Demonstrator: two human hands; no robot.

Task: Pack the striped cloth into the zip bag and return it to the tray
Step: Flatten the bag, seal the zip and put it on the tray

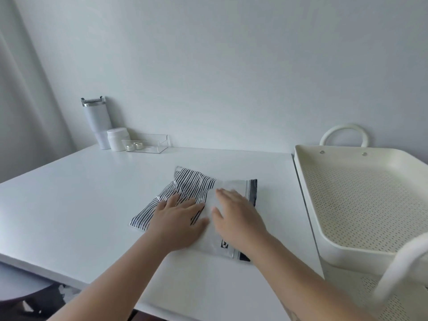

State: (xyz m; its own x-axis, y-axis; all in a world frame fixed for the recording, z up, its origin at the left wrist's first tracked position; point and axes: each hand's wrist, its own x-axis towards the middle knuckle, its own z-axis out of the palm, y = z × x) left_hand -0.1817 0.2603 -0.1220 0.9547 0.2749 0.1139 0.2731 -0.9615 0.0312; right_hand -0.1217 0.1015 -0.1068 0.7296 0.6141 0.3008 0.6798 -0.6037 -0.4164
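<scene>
A black-and-white striped cloth (pixel 190 185) lies folded on the white table (pixel 81 193), its right part overlapped by a frosted zip bag (pixel 231 186) with a dark zip strip along its right edge. My left hand (pixel 179 222) rests flat, fingers spread, on the cloth where it meets the bag. My right hand (pixel 238 216) lies flat on top of the bag, slightly blurred. Whether the cloth's right end is inside the bag or under it, I cannot tell. The cream perforated tray (pixel 308 205) stands to the right of the table with nothing in it.
At the table's far left stand a white tumbler (pixel 97 121), a white jar (pixel 118 139) and a clear plastic holder (pixel 148 142) with two small metal pieces. The tray has looped handles, one (pixel 342 130) at the back, one at the front right. A wall runs behind.
</scene>
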